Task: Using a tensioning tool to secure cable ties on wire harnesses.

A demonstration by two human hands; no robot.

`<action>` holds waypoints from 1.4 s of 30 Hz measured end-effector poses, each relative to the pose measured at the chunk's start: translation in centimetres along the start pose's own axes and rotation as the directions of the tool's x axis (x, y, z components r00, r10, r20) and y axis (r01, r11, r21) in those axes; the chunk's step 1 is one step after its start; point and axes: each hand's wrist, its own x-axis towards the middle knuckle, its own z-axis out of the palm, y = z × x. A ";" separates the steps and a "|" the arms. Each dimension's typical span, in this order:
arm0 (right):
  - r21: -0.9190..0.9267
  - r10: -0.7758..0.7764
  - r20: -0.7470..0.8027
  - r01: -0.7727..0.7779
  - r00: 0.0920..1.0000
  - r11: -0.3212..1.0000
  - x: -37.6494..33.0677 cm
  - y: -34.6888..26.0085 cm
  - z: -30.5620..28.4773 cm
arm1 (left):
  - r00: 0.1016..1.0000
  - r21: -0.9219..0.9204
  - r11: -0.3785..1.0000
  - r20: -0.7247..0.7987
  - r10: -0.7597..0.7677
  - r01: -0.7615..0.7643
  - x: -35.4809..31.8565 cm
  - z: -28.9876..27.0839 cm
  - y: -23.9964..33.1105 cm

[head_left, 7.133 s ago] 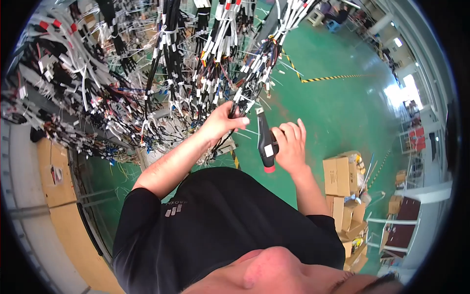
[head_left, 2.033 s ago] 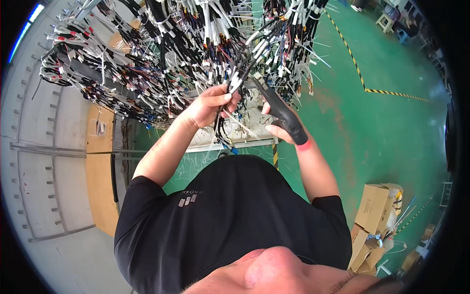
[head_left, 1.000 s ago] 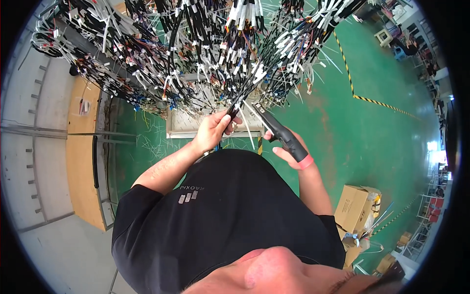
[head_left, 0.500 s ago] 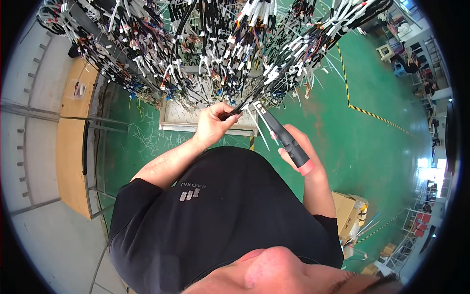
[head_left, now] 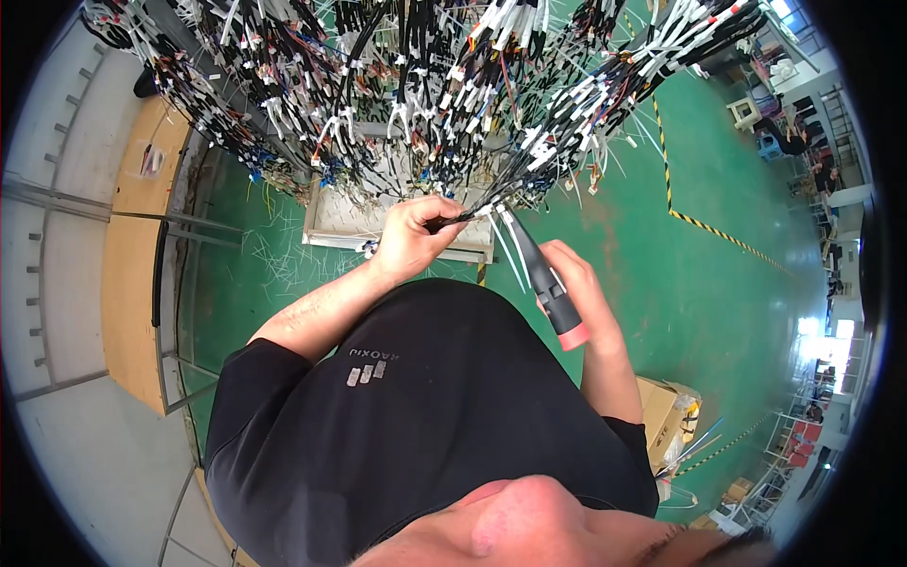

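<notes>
My left hand (head_left: 412,238) is closed around a thin black wire bundle (head_left: 478,208), pinching it between thumb and fingers. The bundle runs up and right into the hanging wire harnesses (head_left: 557,132). In my right hand (head_left: 584,285) is a black cable tie gun (head_left: 545,280) with a red end; the fingers wrap round its grip, partly hidden behind its body. The gun's nose points up and left, right at the bundle beside my left fingertips. A white cable tie (head_left: 508,248) hangs from the bundle, its tail slanting down beside the gun.
Dense black and white wire harnesses with connectors hang ahead over a pale tray (head_left: 326,219). Cut tie ends (head_left: 279,260) litter the green floor. A wooden table (head_left: 137,312) stands left; a cardboard box (head_left: 661,416) sits at the right. Striped tape (head_left: 699,220) marks the floor.
The cable tie gun has turned more upright, its red end moving left and down while its nose stays by the bundle. My left hand keeps its pinch in nearly the same spot.
</notes>
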 end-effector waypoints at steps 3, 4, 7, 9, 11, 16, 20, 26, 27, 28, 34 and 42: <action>-0.145 -0.173 -0.059 0.163 0.983 0.976 0.2 2.0 0.3 | 0.997 -0.032 0.999 0.070 0.035 -0.033 0.4 -0.8 0.1; -0.145 -0.173 -0.060 0.163 0.983 0.976 0.3 2.2 0.4 | 0.994 -0.042 0.998 0.105 0.044 -0.040 0.6 -1.1 0.1; -0.091 -0.223 -0.085 0.216 0.971 0.972 0.2 2.8 0.8 | 0.988 -0.074 0.997 0.153 0.019 -0.008 0.8 -1.6 -0.1; -0.108 -0.143 -0.076 0.134 0.987 0.985 -0.3 3.4 0.7 | 0.988 -0.073 0.997 0.154 0.013 -0.001 0.8 -1.7 0.3; -0.138 -0.157 -0.092 0.144 0.983 0.980 -0.4 2.9 0.8 | 0.987 -0.071 0.997 0.158 0.004 0.008 0.8 -1.7 0.3; -0.251 -0.176 -0.181 0.128 0.968 0.960 -0.4 3.0 1.1 | 0.957 -0.288 0.913 0.063 -0.284 0.290 1.0 -1.4 -1.0; -0.220 -0.191 -0.072 0.171 0.979 0.960 -0.6 4.6 1.1 | 0.962 -0.215 0.939 0.012 -0.272 0.268 0.9 -0.5 -1.0; 0.356 -0.035 0.024 0.024 0.999 0.934 -1.3 3.7 1.3 | 0.983 0.025 0.984 -0.058 -0.176 0.178 0.4 0.2 -1.0; 0.178 -0.005 -0.032 0.011 0.999 0.984 -1.2 3.8 1.6 | 0.989 0.039 0.991 -0.085 -0.124 0.128 0.5 0.3 -0.8; -0.006 0.014 -0.092 -0.015 0.996 1.000 -0.9 3.5 1.8 | 0.989 0.040 0.991 -0.083 -0.126 0.130 0.6 0.3 -0.5; -0.565 -0.277 -0.041 0.206 0.960 0.799 0.5 3.1 0.4 | 0.860 -0.303 0.807 0.230 -0.455 0.507 1.3 0.8 2.2; -0.445 -0.365 -0.043 0.310 0.930 0.840 0.6 3.1 0.9 | 0.841 0.212 0.865 0.216 -0.496 0.456 2.0 1.9 1.0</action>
